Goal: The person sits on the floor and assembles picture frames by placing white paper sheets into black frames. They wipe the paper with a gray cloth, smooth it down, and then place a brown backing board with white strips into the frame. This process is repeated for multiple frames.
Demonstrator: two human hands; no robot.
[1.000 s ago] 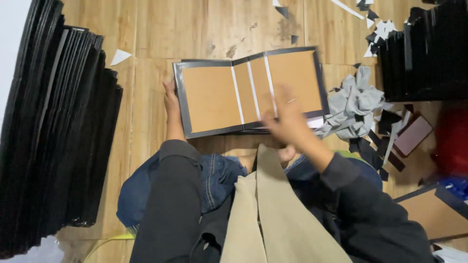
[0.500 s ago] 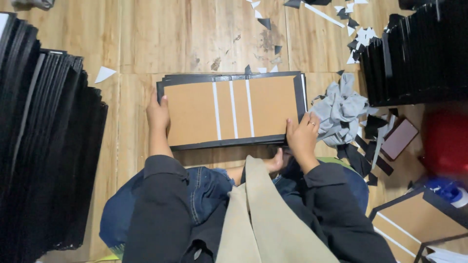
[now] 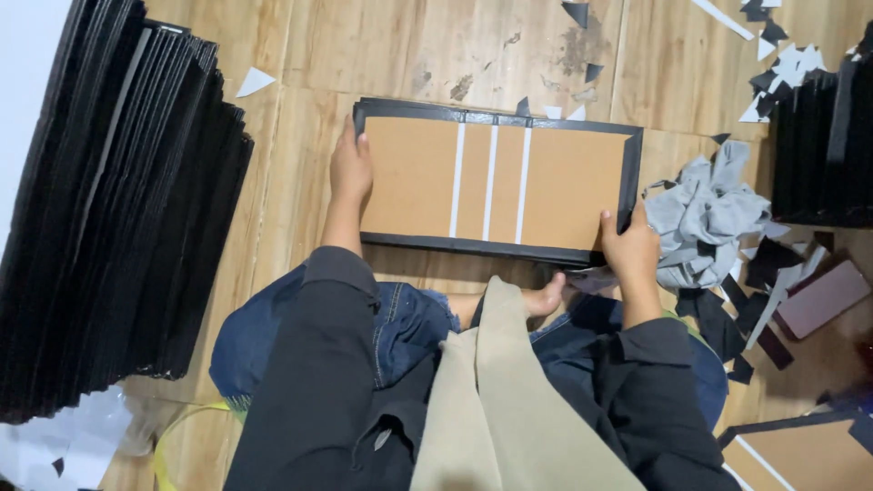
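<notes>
Both hands, left hand (image 3: 351, 173) and right hand (image 3: 629, 250), gripped the brown board cover (image 3: 496, 182) by its ends; nearby grey rag (image 3: 705, 218) might snag it.

Black board stacks (image 3: 109, 227) left and far right (image 3: 823, 150); crumpled grey cloth (image 3: 705, 218), perhaps paper; black scraps (image 3: 727, 332).

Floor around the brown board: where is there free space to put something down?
Bare wood floor lies beyond the brown board, and in a strip between it and the black stack. Right is crowded: grey cloth, black scraps. Left hand and right hand hold the board's ends.
</notes>
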